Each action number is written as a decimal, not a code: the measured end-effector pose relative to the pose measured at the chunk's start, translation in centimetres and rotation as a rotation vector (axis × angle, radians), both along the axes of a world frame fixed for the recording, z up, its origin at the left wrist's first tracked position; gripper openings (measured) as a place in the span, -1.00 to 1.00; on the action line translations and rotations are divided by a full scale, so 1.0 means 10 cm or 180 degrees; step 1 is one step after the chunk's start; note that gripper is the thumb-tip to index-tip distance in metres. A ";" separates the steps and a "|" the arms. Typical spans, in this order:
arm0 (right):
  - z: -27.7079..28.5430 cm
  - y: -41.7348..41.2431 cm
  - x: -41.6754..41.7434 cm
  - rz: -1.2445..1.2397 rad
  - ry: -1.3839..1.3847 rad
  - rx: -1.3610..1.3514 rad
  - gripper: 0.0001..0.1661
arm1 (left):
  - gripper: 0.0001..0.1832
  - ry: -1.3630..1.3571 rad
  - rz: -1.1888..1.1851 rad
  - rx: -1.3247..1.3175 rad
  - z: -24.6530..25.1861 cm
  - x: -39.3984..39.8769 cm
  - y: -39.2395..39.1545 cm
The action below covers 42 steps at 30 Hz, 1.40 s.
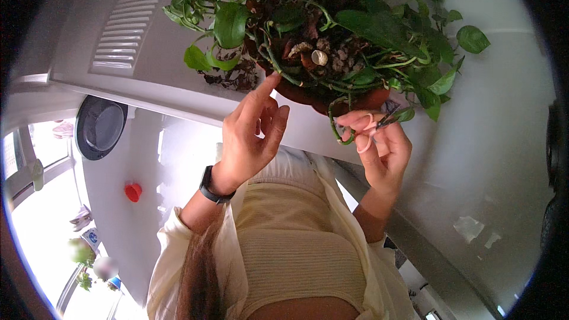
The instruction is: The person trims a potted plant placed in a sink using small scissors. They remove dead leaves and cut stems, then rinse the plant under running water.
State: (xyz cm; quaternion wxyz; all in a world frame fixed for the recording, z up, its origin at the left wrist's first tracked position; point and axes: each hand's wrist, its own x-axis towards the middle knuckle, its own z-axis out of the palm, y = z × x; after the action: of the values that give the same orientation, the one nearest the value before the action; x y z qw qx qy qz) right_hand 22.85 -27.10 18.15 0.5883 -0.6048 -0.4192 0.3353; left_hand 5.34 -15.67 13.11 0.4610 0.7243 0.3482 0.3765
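A leafy vining pothos [373, 26] grows in a scalloped terracotta-coloured pot [298, 93] at the top of the view. Among its soil and stems lie a pale shell [319, 57] and some brown lumps. My left hand [253, 129], with a dark band on its wrist, reaches up to the pot's near rim; its extended index fingertip is at a green stem there, and the other fingers are loosely bent. On the right, my right hand [382, 151] has its fingers through the pink handles of small scissors [371, 124], beside a looped hanging stem [333, 120]. The blades point to the upper right by a leaf.
Dry leaf debris [235, 71] lies left of the pot on the white ledge [178, 102]. A louvred panel [129, 18] is at the upper left. Farther left are a dark round basin [101, 126], a red cup-like object [133, 192] and small plants by a bright window.
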 end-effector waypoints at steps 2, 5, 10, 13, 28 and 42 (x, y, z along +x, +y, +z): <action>0.02 0.03 -0.01 -0.0011 0.0064 -0.0060 -0.87 | -0.45 -0.0133 -0.0012 -0.0055 0.01 0.02 0.02; 0.01 0.09 -0.02 0.0011 -0.0020 0.0111 -0.87 | -0.50 -0.0210 0.0033 -0.0124 0.06 -0.02 0.01; 0.00 0.10 -0.01 -0.0250 -0.0033 0.0479 -0.83 | -0.67 -0.0528 0.0675 -0.0110 0.02 0.00 -0.01; -0.03 0.09 0.02 -0.0253 0.0093 0.0691 -0.84 | -0.65 -0.0458 0.0746 -0.0342 0.16 0.12 0.04; 0.12 0.31 -0.03 -0.0025 -0.0611 0.0059 -0.84 | -0.82 -0.0355 0.0953 -0.0739 0.24 0.17 0.06; 0.30 0.70 0.05 0.0210 -0.0708 -0.0129 -0.87 | -0.74 -0.0911 0.0699 -0.1306 0.18 -0.01 0.09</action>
State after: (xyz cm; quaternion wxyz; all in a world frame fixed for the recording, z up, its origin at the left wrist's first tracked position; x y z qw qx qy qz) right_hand 23.38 -20.10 21.14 0.5144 -0.6359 -0.4947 0.2937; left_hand 5.28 -14.76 14.89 0.5990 0.5131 0.4249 0.4442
